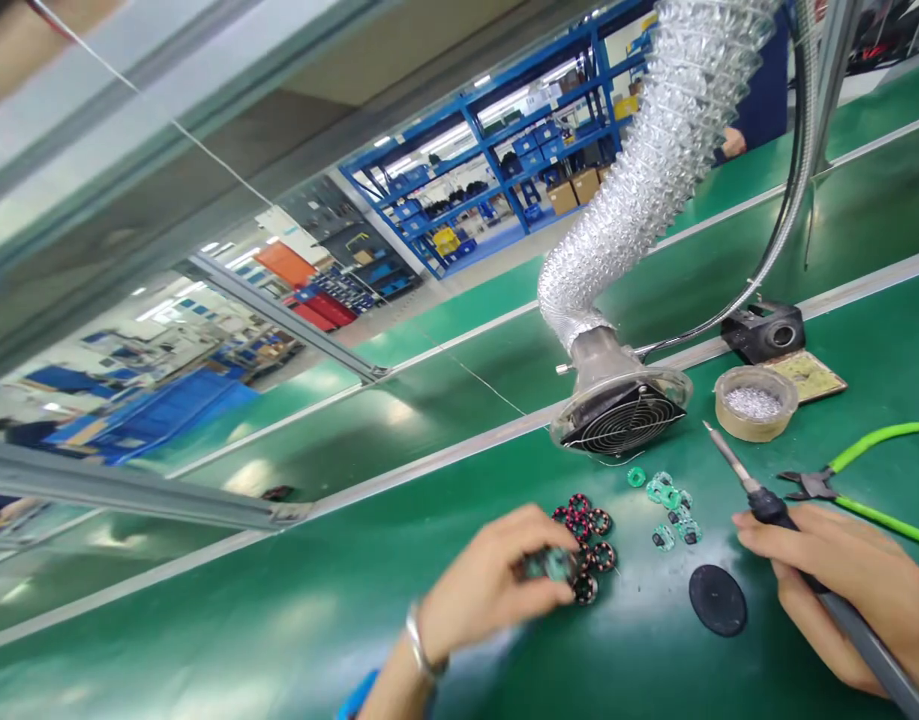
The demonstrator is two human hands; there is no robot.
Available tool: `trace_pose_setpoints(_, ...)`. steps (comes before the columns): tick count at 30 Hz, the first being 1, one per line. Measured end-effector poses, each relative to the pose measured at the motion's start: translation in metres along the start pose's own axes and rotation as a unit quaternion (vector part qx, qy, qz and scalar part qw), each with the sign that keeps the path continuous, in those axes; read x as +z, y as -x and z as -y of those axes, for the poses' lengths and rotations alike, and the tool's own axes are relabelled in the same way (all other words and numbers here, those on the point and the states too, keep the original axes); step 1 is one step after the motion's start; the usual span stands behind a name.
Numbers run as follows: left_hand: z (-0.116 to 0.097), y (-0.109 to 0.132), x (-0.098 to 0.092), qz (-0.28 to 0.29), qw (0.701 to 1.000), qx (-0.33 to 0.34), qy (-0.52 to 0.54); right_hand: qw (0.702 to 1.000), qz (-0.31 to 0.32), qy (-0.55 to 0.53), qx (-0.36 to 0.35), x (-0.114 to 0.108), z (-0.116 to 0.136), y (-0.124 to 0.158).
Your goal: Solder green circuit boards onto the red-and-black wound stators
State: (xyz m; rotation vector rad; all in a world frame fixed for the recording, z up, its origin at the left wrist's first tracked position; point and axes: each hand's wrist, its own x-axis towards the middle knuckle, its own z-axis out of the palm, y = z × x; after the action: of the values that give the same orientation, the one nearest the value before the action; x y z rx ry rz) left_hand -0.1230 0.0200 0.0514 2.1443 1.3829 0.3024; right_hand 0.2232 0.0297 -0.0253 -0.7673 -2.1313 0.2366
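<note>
In the head view, my left hand [485, 575] is closed around a small green circuit board [556, 564]; motion blur smears its details. Just beyond those fingertips lies a cluster of small black rings with red and copper-coloured segments [579, 520]. My right hand [856, 585] grips a soldering iron [770, 507], its tip pointing up and left above the bench. Between the hands, several small green round boards [673, 497] are grouped on the green mat. A flat black disc [718, 600] lies just left of my right hand.
A fume extractor hood with a black fan grille [624, 420] hangs from a silver duct [654, 150]. Behind the iron are a tub of metal shavings [755, 403], a black iron stand [763, 332] and a yellowish sponge tray [811, 377]. Green-handled cutters [826, 485] lie at right.
</note>
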Motion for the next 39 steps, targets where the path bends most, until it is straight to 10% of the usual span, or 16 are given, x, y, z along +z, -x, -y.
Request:
trace_pose_setpoints(5,0.089,-0.075,-0.064,-0.113,0.966,-0.183,-0.141,0.998,0.006,0.054,-0.035,0.003,-0.005,0.01)
trace_pose_setpoints(12,0.141,-0.14,-0.068,-0.192,0.939,-0.239,-0.154,0.996,0.002,0.085,-0.028,0.005,-0.004,0.011)
trace_pose_setpoints(18,0.082,-0.074,-0.029,-0.312,0.91,-0.224,-0.155,0.999,0.018,0.047,-0.007,0.001,0.004,-0.005)
trace_pose_setpoints(25,-0.029,0.0,0.069,-0.188,0.974,0.002,-0.13,1.0,0.011,0.006,-0.007,0.006,0.006,-0.01)
trace_pose_setpoints(39,-0.067,0.001,0.119,-0.192,0.98,0.033,-0.031,0.993,0.086,-0.07,0.036,0.017,0.008,-0.007)
